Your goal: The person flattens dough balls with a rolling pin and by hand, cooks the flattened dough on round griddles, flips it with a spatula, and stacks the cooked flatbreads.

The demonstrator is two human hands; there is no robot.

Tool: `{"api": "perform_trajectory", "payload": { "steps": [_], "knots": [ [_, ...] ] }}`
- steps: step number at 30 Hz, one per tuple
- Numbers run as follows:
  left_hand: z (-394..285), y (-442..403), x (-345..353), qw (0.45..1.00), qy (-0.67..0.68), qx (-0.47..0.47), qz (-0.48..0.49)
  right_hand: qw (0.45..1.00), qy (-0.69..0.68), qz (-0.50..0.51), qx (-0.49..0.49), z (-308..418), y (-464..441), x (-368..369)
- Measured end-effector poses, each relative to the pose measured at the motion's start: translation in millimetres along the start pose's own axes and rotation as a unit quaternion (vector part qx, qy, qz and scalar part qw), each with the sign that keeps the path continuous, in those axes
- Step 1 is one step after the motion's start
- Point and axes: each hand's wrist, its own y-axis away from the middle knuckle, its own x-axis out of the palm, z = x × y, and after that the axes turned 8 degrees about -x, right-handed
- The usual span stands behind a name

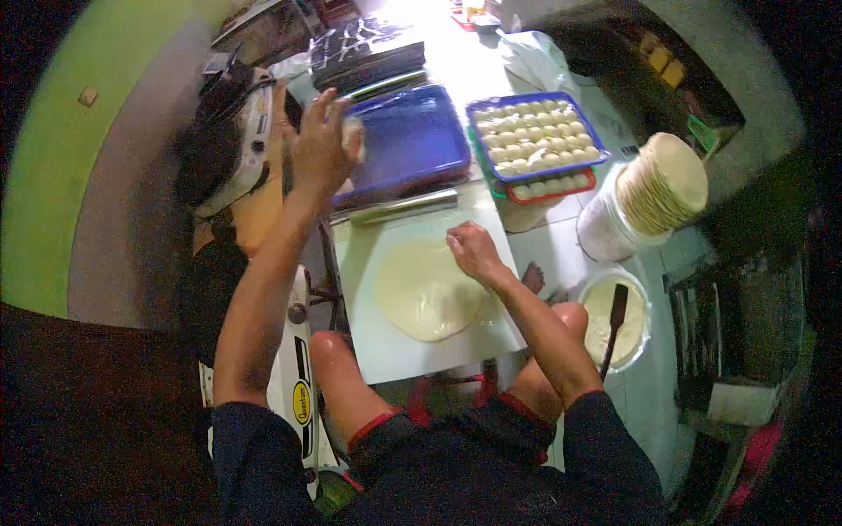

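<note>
- Dough sheet (425, 294): flat, middle of white board (395, 361).
- Right hand (475, 252): near board's right edge, at dough rim; fingers curled, tips hidden, can't tell if pinching dough.
- Left hand (319, 145): at blue tray (412, 140)'s left edge, fingers spread; pale lump (354, 138) half hidden, can't tell if grasped.

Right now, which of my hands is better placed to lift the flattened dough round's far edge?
Probably your right hand: it is at the flattened dough round's far right edge, while your left hand is raised beside the blue tray, farther away.
</note>
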Motion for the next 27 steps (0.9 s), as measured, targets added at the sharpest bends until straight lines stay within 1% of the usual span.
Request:
{"api": "perform_trajectory", "payload": {
  "steps": [1,2,3,4,5,7,8,10,11,13,14,15,16,17,18,19,21,22,23,24,25,27],
  "knots": [
    [-7,7,-4,0.998,0.046,-0.017,0.031,0.999,0.021,0.023,-0.026,-3,-15,18],
    [-17,24,-12,0.990,0.098,-0.038,0.091,0.997,0.042,0.047,-0.049,-6,-28,34],
    [-27,40,-19,0.976,0.147,-0.065,0.148,0.993,0.062,0.068,-0.073,-8,-37,49],
    [-41,65,-32,0.948,0.198,-0.094,0.232,0.992,0.037,0.073,-0.100,-8,-41,58],
    [-44,106,-24,0.928,0.230,-0.109,0.272,0.989,0.043,0.079,-0.119,-7,-44,67],
    [-51,188,-6,0.880,0.257,-0.176,0.360,0.982,0.053,0.092,-0.154,-6,-45,79],
    [-51,211,1,0.878,0.248,-0.209,0.353,0.979,0.049,0.104,-0.171,-8,-46,80],
    [-53,242,13,0.873,0.230,-0.272,0.333,0.963,0.085,0.072,-0.246,-15,-43,86],
    [-50,251,21,0.883,0.212,-0.275,0.317,0.952,0.103,0.055,-0.283,-18,-42,88],
    [-44,266,36,0.903,0.174,-0.276,0.281,0.944,-0.022,0.170,-0.283,-37,-44,80],
    [-40,273,42,0.895,0.186,-0.278,0.294,0.929,-0.083,0.226,-0.281,-45,-48,78],
    [-35,278,44,0.900,0.198,-0.252,0.296,0.933,-0.057,0.290,-0.208,-34,-58,62],
    [-31,282,45,0.904,0.208,-0.225,0.298,0.927,-0.030,0.349,-0.132,-8,-73,30],
    [-29,284,44,0.907,0.219,-0.196,0.301,0.914,-0.003,0.403,-0.054,6,-85,12],
    [-34,282,40,0.907,0.237,-0.191,0.292,0.878,0.021,0.461,-0.125,-33,-90,17],
    [-42,286,38,0.887,0.268,-0.209,0.314,0.750,0.117,0.638,-0.126,-35,-114,22],
    [-60,296,34,0.841,0.328,-0.243,0.354,0.718,-0.039,0.657,-0.226,-50,-118,20],
    [-72,280,21,0.789,0.338,-0.343,0.382,0.728,-0.175,0.656,-0.089,-56,-108,16],
    [-84,264,7,0.727,0.343,-0.437,0.404,0.712,-0.304,0.632,0.050,-59,-92,10],
    [-94,251,-4,0.656,0.346,-0.525,0.419,0.669,-0.421,0.584,0.186,-56,-76,5],
    [-97,255,1,0.694,0.346,-0.503,0.380,0.737,-0.371,0.539,0.171,-41,-68,-10],
    [-98,294,24,0.760,0.342,-0.466,0.296,0.678,-0.491,0.486,0.253,-26,-48,-21]
  ]
}}
